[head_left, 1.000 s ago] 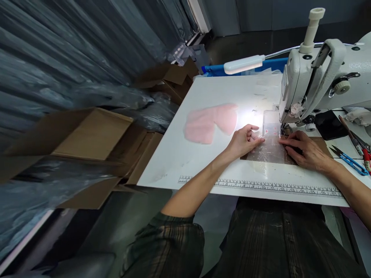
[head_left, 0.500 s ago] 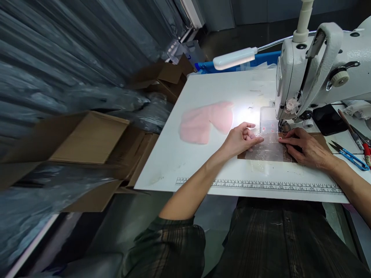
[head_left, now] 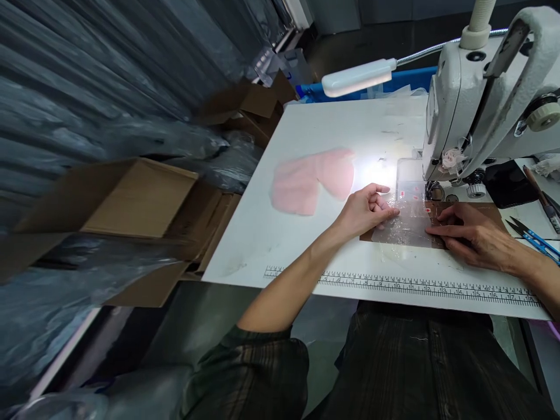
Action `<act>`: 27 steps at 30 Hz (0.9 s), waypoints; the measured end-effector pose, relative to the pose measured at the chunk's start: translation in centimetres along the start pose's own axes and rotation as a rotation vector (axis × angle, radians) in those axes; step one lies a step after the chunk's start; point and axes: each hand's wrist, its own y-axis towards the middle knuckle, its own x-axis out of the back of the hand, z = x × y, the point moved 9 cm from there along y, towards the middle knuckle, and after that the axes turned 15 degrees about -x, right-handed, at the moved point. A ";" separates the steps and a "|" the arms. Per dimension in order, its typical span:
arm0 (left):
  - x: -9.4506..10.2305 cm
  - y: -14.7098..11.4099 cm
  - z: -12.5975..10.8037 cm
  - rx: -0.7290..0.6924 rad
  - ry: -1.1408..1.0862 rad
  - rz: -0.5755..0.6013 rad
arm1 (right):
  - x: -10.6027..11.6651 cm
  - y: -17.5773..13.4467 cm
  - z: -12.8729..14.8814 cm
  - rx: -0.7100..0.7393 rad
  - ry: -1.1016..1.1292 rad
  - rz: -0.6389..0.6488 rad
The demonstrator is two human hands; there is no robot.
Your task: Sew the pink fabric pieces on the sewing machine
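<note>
A piece of clear, sheer fabric [head_left: 405, 230] with small red marks lies over a brown board, its far end by the presser foot [head_left: 431, 189] of a white sewing machine [head_left: 452, 111]. At its left edge, my left hand [head_left: 367, 209] has its thumb and curled fingers closed on the fabric, the index finger raised. My right hand [head_left: 476, 236] rests on the brown board [head_left: 490, 211] with fingers stretched out, one fingertip touching the fabric's right edge. Shiny clear film or glare partly blurs the fabric's outline.
A pink cut piece [head_left: 301, 181] lies left on the white table [head_left: 249, 251]. A printed ruler [head_left: 394, 286] runs along the front edge. Blue thread snips [head_left: 536, 239] and a black phone [head_left: 507, 182] sit right. A lamp [head_left: 359, 77] hangs behind; cardboard boxes [head_left: 140, 198] stand left.
My right hand has slid right and towards me, its fingers now more stretched along the fabric's edge. My left hand stays about where it was. The view has shifted slightly.
</note>
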 end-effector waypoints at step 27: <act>-7.8 0.4 -5.8 -0.962 1.290 0.481 | 0.1 0.2 0.5 0.002 -0.095 -0.165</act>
